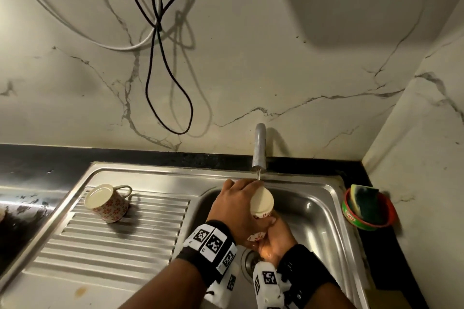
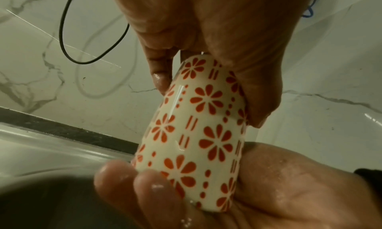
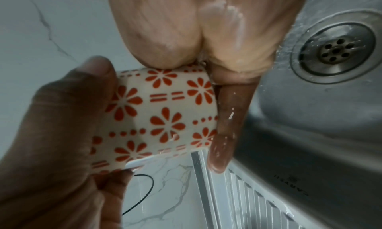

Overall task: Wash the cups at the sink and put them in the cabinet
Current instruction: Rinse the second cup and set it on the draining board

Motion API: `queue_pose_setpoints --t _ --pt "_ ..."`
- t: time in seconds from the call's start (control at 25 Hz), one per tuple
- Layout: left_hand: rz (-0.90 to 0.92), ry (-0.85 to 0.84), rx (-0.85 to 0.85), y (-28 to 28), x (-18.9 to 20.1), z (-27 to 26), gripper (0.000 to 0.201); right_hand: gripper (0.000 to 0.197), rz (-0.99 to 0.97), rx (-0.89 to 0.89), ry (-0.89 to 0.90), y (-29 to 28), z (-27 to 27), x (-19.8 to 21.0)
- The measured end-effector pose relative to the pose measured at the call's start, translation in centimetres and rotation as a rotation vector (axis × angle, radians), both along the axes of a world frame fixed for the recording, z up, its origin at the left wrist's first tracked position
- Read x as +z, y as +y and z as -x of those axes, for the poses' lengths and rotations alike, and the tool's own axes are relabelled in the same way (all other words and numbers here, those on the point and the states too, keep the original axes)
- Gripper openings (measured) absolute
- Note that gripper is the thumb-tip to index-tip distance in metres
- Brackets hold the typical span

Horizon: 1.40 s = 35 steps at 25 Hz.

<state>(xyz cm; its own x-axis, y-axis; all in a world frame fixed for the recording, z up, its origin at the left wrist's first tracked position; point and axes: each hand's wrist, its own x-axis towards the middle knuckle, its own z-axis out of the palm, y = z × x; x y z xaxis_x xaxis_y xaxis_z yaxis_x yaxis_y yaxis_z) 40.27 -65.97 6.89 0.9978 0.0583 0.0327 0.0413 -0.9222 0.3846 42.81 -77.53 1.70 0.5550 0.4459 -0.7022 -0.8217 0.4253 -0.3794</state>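
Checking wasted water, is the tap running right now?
Running: a thin stream falls from the tap onto the cup held in both hands over the sink.

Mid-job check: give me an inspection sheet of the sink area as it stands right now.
Surface: steel sink, ribbed drainboard.
Job's things: floral cup held under the tap; second cup tipped on the drainboard.
Clutter: red bowl with sponge on the counter.
Grippers: left hand and right hand both grip the held cup.
Cables: black cable and white cable hang on the wall.
Surroundings: marble wall.
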Motion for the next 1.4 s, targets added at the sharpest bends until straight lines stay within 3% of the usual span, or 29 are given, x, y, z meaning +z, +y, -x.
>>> queue_pose_setpoints --t 0.2,0.32,0.44,0.52,0.64,0.88,1.16,1.4 --pt "0.062 -0.101 -0.013 1.8 1.8 2.3 0.083 0.036 0.023 0.011 -0.129 1.2 1.6 0.7" --pt "0.117 -0.015 -0.022 4.8 1.0 4.3 0.083 0.028 0.150 0.112 -0.239 3.6 3.5 0.1" --pt "0.156 0.016 0.018 11.5 -0.8 7.9 0.084 0.025 0.542 0.309 -0.592 8.7 5.6 0.1" --pt "0.149 -0.010 0.010 17.1 -2.0 10.8 0.085 0.026 0.651 0.388 -0.756 13.1 7.4 0.5" --pt "0.147 -0.047 0.010 24.7 -3.7 15.2 0.087 0.037 0.692 0.521 -0.947 19.7 10.9 0.5" --pt "0.160 -0.022 0.041 36.4 -5.1 22.3 0.096 0.046 0.679 0.774 -1.150 30.5 16.9 1.8" --pt "0.029 -0.039 0.182 44.8 -6.3 21.5 0.103 0.051 0.789 0.754 -1.356 37.6 17.4 0.3" --pt "-0.058 0.063 0.244 46.3 -7.4 19.0 0.100 0.042 0.859 0.696 -1.354 38.4 16.6 -0.3"
